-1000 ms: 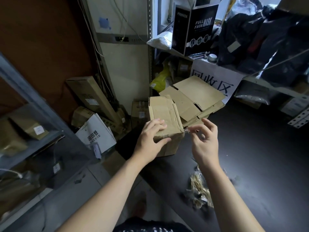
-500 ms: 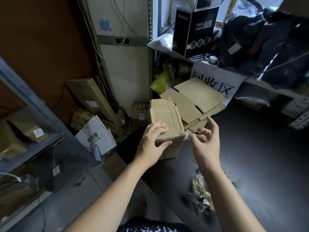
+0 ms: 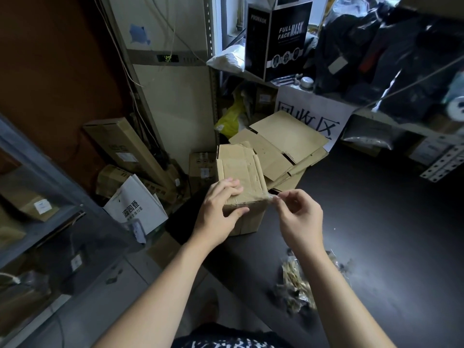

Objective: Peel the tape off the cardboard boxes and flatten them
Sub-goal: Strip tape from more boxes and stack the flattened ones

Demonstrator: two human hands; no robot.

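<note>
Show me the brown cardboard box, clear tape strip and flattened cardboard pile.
brown cardboard box [image 3: 240,170]: head view, top face.
clear tape strip [image 3: 270,197]: head view, peeled end.
flattened cardboard pile [image 3: 288,133]: head view, top sheet.

Bare forearms [image 3: 160,285], dark shirt [image 3: 226,339] with white print, perhaps lettering.

One wide-angle camera sits on the person's head and faces forward and steeply down, over both bare forearms, onto the black worktop [image 3: 376,222]. It is close: the left hand [image 3: 216,217] and right hand [image 3: 298,222] fill the middle of the view, near enough to show the strip of clear tape [image 3: 270,197] pinched in the right fingers [image 3: 288,194] at the small brown cardboard box [image 3: 241,169] near the worktop's left edge. Toward the borders the grey metal shelf frame [image 3: 45,172] bows.
</note>
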